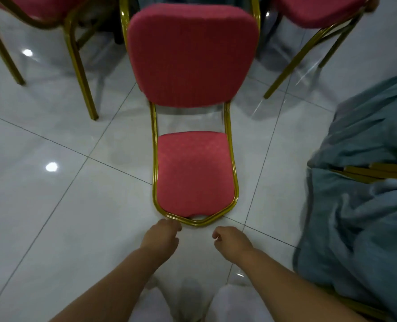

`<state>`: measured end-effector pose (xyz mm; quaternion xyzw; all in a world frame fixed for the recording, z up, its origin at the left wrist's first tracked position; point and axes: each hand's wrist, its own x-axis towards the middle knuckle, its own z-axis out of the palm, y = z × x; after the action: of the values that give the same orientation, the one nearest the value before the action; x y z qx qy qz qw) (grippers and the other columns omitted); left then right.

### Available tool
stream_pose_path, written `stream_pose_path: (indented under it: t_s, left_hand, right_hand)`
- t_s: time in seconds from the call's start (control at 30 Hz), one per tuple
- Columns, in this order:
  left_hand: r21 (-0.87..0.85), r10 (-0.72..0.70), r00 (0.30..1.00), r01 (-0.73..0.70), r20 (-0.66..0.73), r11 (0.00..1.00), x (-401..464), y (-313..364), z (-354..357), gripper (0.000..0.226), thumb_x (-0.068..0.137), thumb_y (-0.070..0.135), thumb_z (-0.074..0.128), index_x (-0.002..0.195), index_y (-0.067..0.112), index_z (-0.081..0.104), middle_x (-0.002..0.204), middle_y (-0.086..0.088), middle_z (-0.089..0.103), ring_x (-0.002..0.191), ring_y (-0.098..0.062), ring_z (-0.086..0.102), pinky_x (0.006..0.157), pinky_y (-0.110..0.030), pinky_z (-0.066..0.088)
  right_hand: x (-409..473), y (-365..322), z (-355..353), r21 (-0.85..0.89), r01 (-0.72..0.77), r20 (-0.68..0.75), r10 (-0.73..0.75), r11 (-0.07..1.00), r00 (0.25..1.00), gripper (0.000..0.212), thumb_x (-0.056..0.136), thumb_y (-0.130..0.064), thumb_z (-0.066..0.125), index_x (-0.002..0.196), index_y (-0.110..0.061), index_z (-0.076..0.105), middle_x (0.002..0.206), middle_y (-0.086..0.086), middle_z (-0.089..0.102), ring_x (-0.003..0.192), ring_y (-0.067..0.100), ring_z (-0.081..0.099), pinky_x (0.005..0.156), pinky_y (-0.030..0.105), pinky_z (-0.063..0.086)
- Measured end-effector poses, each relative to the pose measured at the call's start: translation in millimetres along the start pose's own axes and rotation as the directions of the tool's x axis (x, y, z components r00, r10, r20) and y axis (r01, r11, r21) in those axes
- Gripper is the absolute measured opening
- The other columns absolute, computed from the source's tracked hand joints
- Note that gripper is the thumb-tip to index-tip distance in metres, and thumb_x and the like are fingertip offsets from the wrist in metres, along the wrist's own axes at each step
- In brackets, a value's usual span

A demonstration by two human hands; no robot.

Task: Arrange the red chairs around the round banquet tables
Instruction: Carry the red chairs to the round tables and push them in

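A red padded chair with a gold metal frame (194,173) stands on the tiled floor right in front of me, its back toward me. The top bar of its backrest (196,222) is nearest to me, and its seat (193,54) lies beyond. My left hand (162,235) is half-curled, its fingertips at the left corner of that top bar, not closed round it. My right hand (231,241) is loosely curled a short way off the bar's right side and holds nothing.
Another red chair (42,10) stands at the far left and one more (318,10) at the far right, their gold legs splayed over the glossy white tiles. A blue-grey cloth (360,205) is heaped over gold frames on my right.
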<state>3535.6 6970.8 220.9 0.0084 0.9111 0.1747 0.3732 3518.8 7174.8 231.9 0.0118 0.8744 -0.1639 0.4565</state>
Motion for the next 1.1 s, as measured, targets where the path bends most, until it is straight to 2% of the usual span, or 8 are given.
stream_pose_path:
  t_s: [0.2, 0.37, 0.4, 0.47, 0.53, 0.7, 1.0, 1.1]
  left_hand:
    - [0.126, 0.015, 1.0, -0.017, 0.014, 0.992, 82.1, -29.4, 80.1, 0.046, 0.088, 0.007, 0.043, 0.132, 0.02, 0.049, 0.135, -0.001, 0.049, 0.124, -0.02, 0.045, 0.102, -0.03, 0.037]
    - [0.261, 0.066, 0.997, -0.052, -0.047, 0.964, 139.6, -49.4, 122.1, 0.048, 0.086, 0.008, 0.045, 0.133, 0.018, 0.044, 0.138, -0.003, 0.044, 0.126, -0.023, 0.041, 0.108, -0.033, 0.03]
    - [0.262, 0.08, 0.995, -0.061, -0.061, 0.963, 150.0, -50.2, 126.0, 0.05, 0.088, 0.009, 0.045, 0.137, 0.018, 0.039, 0.143, -0.005, 0.038, 0.13, -0.024, 0.037, 0.11, -0.035, 0.028]
    - [0.26, 0.093, 0.993, -0.071, -0.074, 0.963, 169.7, -49.0, 130.2, 0.061, 0.09, 0.012, 0.045, 0.146, 0.016, 0.023, 0.156, -0.008, 0.017, 0.14, -0.027, 0.024, 0.115, -0.039, 0.021]
    - [0.284, 0.113, 0.992, -0.091, -0.06, 0.954, 186.3, -46.6, 132.1, 0.07, 0.092, 0.014, 0.043, 0.151, 0.016, 0.006, 0.16, -0.008, -0.002, 0.146, -0.025, 0.007, 0.118, -0.04, 0.01]
    - [0.38, 0.094, 0.996, -0.089, 0.006, 0.92, 202.1, -45.3, 145.2, 0.081, 0.092, 0.013, 0.042, 0.149, 0.015, -0.015, 0.156, -0.01, -0.023, 0.145, -0.025, -0.018, 0.118, -0.044, -0.006]
    - [0.377, 0.122, 0.992, -0.113, -0.001, 0.919, 143.9, -25.9, 131.8, 0.079, 0.091, 0.008, 0.046, 0.151, 0.012, -0.004, 0.158, -0.009, -0.013, 0.147, -0.023, -0.006, 0.118, -0.04, -0.001]
    - [0.366, 0.24, 0.962, -0.178, -0.131, 0.913, 104.8, -17.7, 115.3, 0.09, 0.059, 0.011, 0.08, 0.141, 0.006, 0.041, 0.148, -0.016, 0.036, 0.136, -0.028, 0.04, 0.109, -0.045, 0.031]
  right_hand:
    - [102.7, 32.1, 73.5, -0.062, 0.053, -0.023, -0.054, 0.997, 0.998, 0.038, 0.094, -0.015, 0.048, 0.132, -0.018, 0.051, 0.135, 0.004, 0.052, 0.123, 0.021, 0.049, 0.101, 0.028, 0.039]
    - [175.3, 42.6, 123.0, -0.178, 0.19, -0.14, -0.216, 0.965, 0.966, 0.039, 0.089, -0.008, 0.046, 0.124, -0.019, 0.058, 0.123, 0.005, 0.06, 0.113, 0.025, 0.056, 0.094, 0.033, 0.045]
    - [190.0, 44.3, 131.4, -0.224, 0.244, -0.178, -0.285, 0.944, 0.942, 0.038, 0.083, -0.006, 0.053, 0.118, -0.019, 0.063, 0.115, 0.004, 0.064, 0.106, 0.024, 0.059, 0.088, 0.033, 0.048]
    - [212.4, 46.9, 144.3, -0.331, 0.274, -0.225, -0.357, 0.903, 0.906, 0.024, 0.06, -0.011, 0.075, 0.082, -0.021, 0.073, 0.081, -0.001, 0.069, 0.076, 0.019, 0.066, 0.066, 0.026, 0.051]
    - [225.3, 47.4, 153.2, -0.438, 0.245, -0.243, -0.376, 0.865, 0.894, 0.027, 0.037, -0.023, 0.087, 0.056, -0.025, 0.067, 0.058, -0.008, 0.059, 0.054, 0.011, 0.059, 0.052, 0.019, 0.046]
    - [236.5, 53.0, 164.2, -0.497, 0.279, -0.286, -0.459, 0.822, 0.841, 0.035, 0.03, -0.025, 0.09, 0.052, -0.025, 0.064, 0.056, -0.009, 0.055, 0.052, 0.009, 0.055, 0.047, 0.019, 0.043]
    - [185.6, 53.3, 145.5, -0.465, 0.27, -0.318, -0.444, 0.843, 0.838, 0.039, 0.027, -0.01, 0.089, 0.056, -0.021, 0.066, 0.059, -0.004, 0.058, 0.057, 0.013, 0.057, 0.043, 0.021, 0.048]
    - [140.5, 50.7, 125.8, -0.461, 0.314, -0.328, -0.488, 0.83, 0.809, 0.033, 0.038, -0.011, 0.087, 0.063, -0.021, 0.069, 0.063, -0.005, 0.058, 0.062, 0.013, 0.057, 0.051, 0.023, 0.048]
